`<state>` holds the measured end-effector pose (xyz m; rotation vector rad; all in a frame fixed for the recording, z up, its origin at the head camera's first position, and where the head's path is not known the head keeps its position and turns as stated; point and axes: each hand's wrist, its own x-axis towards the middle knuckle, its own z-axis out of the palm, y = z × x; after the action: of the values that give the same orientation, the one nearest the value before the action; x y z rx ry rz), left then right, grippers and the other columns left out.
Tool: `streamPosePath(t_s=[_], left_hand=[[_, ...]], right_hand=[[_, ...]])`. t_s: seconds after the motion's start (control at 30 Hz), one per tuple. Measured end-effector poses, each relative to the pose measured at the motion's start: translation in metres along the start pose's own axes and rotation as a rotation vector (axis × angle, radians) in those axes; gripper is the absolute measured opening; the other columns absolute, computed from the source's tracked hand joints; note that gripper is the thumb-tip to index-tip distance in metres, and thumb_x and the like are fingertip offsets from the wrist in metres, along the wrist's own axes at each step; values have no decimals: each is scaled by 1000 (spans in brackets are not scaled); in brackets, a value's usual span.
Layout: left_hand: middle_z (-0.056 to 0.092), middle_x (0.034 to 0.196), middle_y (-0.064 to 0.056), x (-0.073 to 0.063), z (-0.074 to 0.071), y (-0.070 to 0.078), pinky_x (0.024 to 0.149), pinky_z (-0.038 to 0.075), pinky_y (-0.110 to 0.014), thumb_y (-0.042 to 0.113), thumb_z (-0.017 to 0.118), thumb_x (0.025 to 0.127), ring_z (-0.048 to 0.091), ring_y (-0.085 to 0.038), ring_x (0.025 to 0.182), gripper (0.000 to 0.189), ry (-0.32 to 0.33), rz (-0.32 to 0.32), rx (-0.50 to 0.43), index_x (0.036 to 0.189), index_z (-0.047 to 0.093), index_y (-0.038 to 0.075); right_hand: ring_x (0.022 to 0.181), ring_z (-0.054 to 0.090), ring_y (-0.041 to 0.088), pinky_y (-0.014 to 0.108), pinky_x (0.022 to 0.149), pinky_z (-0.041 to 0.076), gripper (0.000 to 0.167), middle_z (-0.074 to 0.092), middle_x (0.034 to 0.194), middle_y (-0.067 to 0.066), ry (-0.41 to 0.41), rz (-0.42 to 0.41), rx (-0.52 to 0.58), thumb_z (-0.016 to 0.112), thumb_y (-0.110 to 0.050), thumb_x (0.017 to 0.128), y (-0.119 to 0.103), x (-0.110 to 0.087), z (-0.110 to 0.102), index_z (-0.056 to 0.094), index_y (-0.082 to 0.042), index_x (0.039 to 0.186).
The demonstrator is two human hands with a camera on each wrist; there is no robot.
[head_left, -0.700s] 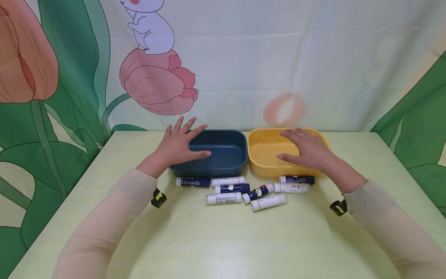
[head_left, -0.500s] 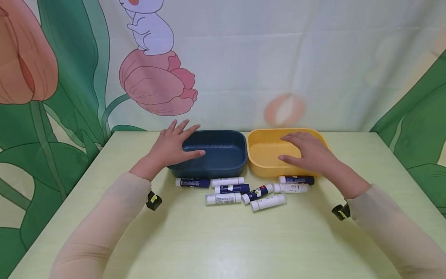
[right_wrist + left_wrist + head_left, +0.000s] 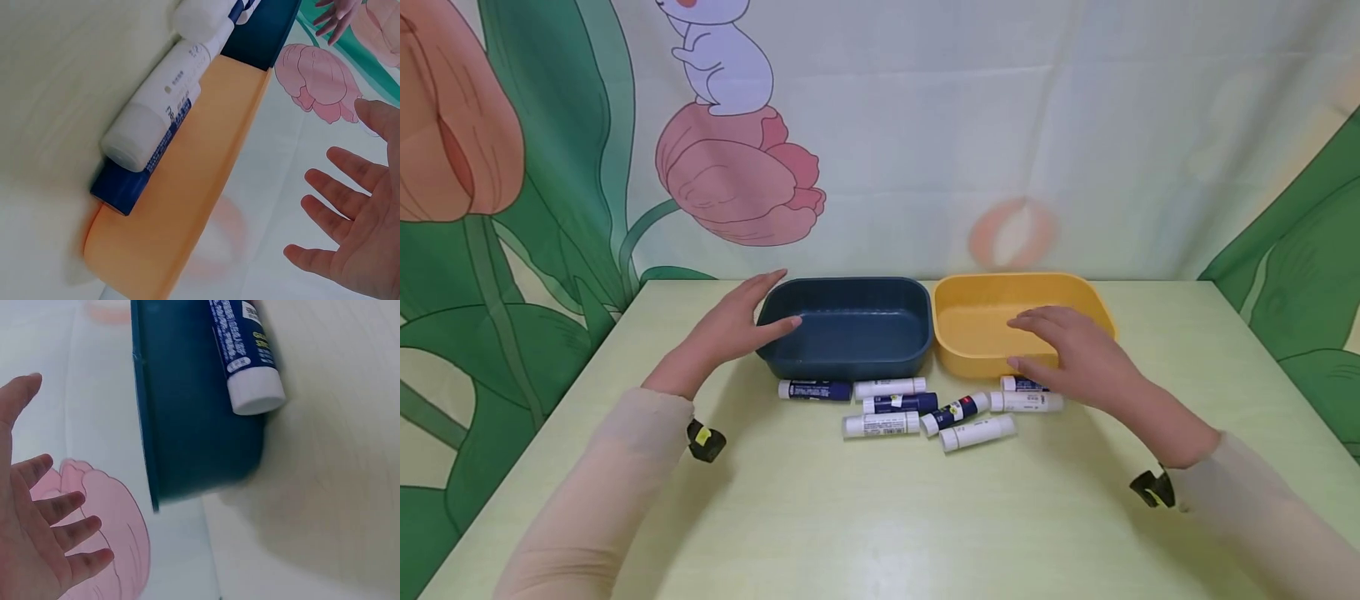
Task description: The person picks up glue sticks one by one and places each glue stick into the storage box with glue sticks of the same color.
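My left hand [image 3: 730,323] hovers at the left end of the dark blue bin [image 3: 842,367], fingers spread and holding nothing. Over the front right part of the yellow bin [image 3: 973,365] is my right hand [image 3: 1078,354], also with loose, spread fingers and nothing in them. Several glue sticks lie in front of the bins: a navy glue stick [image 3: 816,391] near the blue bin, a white glue stick [image 3: 977,434] at the front. Another navy glue stick [image 3: 1018,384] by the yellow bin is partly hidden by my right hand. The left wrist view shows a glue stick [image 3: 244,356] beside the blue bin.
Both bins stand side by side at the back of the pale table [image 3: 880,517]. Behind them hangs a printed cloth [image 3: 910,167] with flowers and a rabbit. A small black wrist camera [image 3: 706,440] is strapped under each sleeve.
My left hand has drawn left and slightly down, off the blue bin's interior. My right hand has shifted right and toward me, lower over the yellow bin. The glue sticks have not moved.
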<state>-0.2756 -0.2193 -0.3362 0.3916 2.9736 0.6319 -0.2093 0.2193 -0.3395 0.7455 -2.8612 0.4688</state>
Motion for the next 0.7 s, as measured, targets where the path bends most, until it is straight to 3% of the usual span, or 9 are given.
streamPosePath(t_s=[0.17,0.43,0.7], left_hand=[[20,169,-26,-4,2,-10,126,22,-65,36,59,103,20,-47,156,80,13,-7,-59,164,17,7],[23,166,-31,-6,8,-26,121,32,-67,33,52,107,30,-52,150,76,13,-88,-189,165,11,6],[22,166,-31,-5,23,-40,121,36,-61,31,55,106,32,-50,150,81,-25,-191,-305,165,6,6]], right_hand=[[133,55,42,60,112,46,51,64,138,21,7,-12,-4,74,-32,94,-6,-12,4,64,-4,135],[131,57,42,58,110,49,50,64,138,21,-24,9,0,75,-30,94,-5,-23,11,65,-4,134],[126,61,40,57,107,51,43,69,132,18,-57,-4,10,75,-25,94,0,-28,22,67,-4,131]])
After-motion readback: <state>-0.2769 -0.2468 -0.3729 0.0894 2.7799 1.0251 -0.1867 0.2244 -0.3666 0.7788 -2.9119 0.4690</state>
